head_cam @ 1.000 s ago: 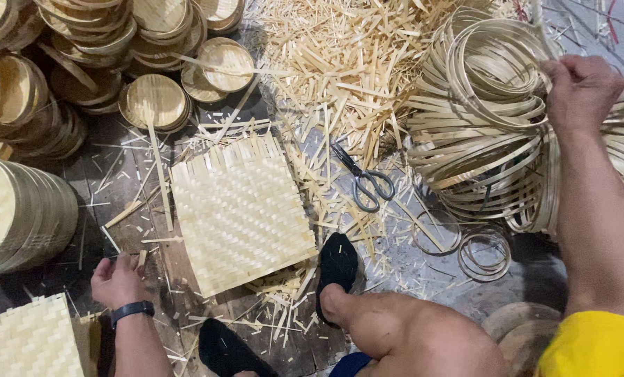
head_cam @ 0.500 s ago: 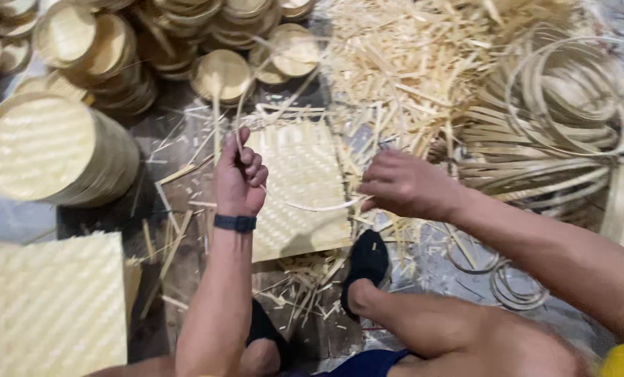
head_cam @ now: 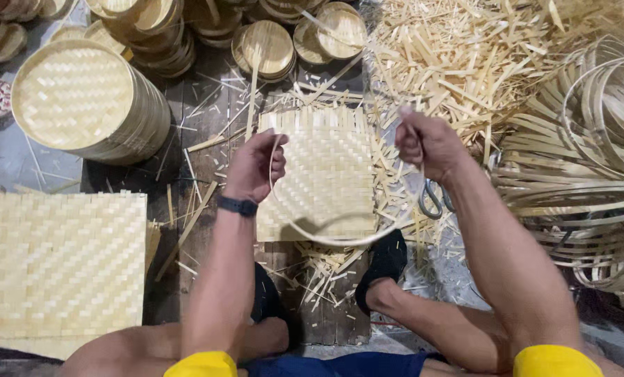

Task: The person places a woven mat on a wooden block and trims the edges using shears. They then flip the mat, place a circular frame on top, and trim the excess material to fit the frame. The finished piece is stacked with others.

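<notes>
Left hand point(head_cam: 256, 166) and right hand point(head_cam: 427, 143) both closed, gripping ends of thin bamboo hoop point(head_cam: 340, 239) curving below them; woven mat point(head_cam: 326, 174) lies beneath, between hands.

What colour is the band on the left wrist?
Black: a narrow wristband just below the left hand, dark against the pale square woven bamboo mat. Head view shows it.

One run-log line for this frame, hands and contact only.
left hand: grips bamboo hoop | right hand: grips hoop's other side | hoop: above square woven mat
</notes>
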